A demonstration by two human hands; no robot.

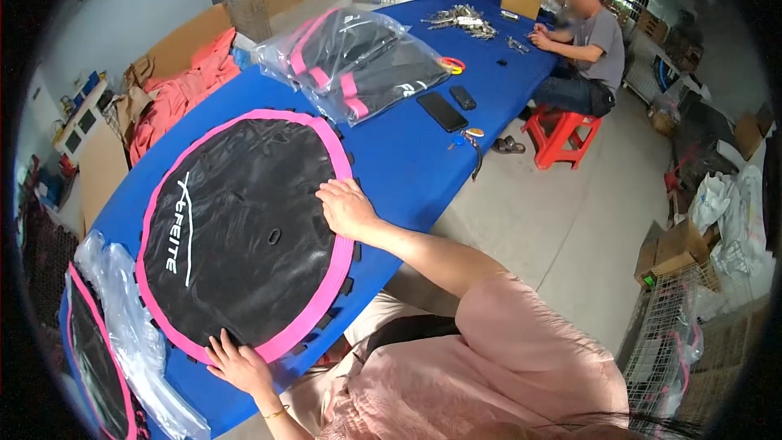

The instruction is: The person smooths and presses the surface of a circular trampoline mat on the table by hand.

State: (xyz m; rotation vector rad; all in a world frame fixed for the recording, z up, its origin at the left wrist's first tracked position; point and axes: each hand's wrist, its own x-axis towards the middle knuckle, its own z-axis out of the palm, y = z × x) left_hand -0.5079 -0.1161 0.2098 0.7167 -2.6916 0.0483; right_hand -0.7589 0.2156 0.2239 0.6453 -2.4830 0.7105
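Observation:
A round black trampoline mat [236, 195] with a pink border, black tabs round its edge and white lettering lies flat on the blue-covered table [423, 171]. My left hand [239, 365] rests on the near lower rim, fingers spread over the pink band and the black mesh. On the right-hand rim lies my right hand [346, 208], its fingers stretched out across the band. Neither hand grips anything visible. Near the mat's middle is a small dark oval mark or loop [274, 236].
Beyond the mat lie bagged pink-and-black mats [358, 61], a phone [442, 112], a small black object [462, 98] and keys [472, 143]. Clear plastic bags [134, 334] and another mat [98, 350] sit at left. A person [590, 41] on a red stool [562, 134] handles metal parts [464, 20].

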